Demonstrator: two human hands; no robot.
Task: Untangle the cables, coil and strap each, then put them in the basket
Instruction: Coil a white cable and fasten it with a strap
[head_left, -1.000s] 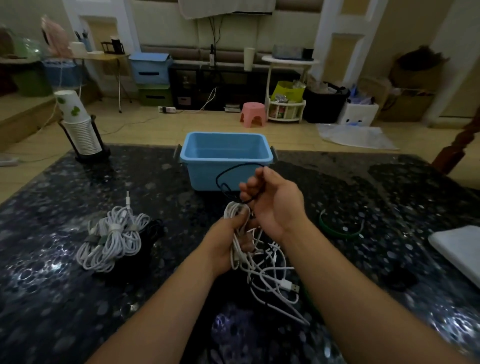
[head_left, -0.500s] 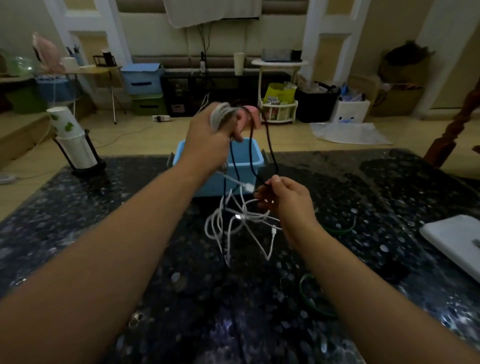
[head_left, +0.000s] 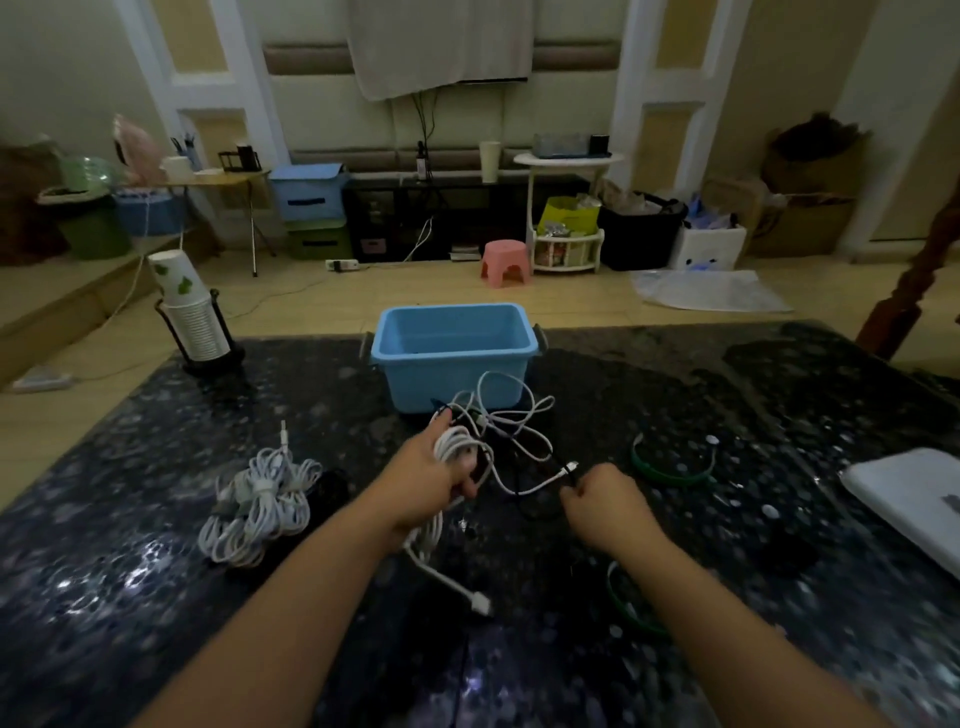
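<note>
Now, head view. Both hands are low over the bench (head_left: 156, 571); half a second ago the left hand (head_left: 431, 483) was raised high with the tangle dangling in front of the basket (head_left: 452, 358). It has come back down and the cables lie slack on the bench again.

Left fingers are curled round a white bundle (head_left: 457, 447), gripping it, with a white tail trailing toward the near edge to a plug (head_left: 480, 603).

Right hand (head_left: 602, 504) is loosely closed at a black cable (head_left: 530, 506) near a white connector (head_left: 571, 466); it seems to pinch the black strand, though blur leaves that unsure.

Loose white loops (head_left: 511, 410) spread just in front of the basket, the black cable threaded through them.

Basket looks empty. A strapped white coil (head_left: 260, 504) sits well left of the hands, not yet binned. Green straps (head_left: 670, 473) lie right of the tangle, another nearer the right forearm (head_left: 628, 608).

Judgement: lifting did not free the black cable; separation is still the step in hand, coiling and strapping to follow.
</note>
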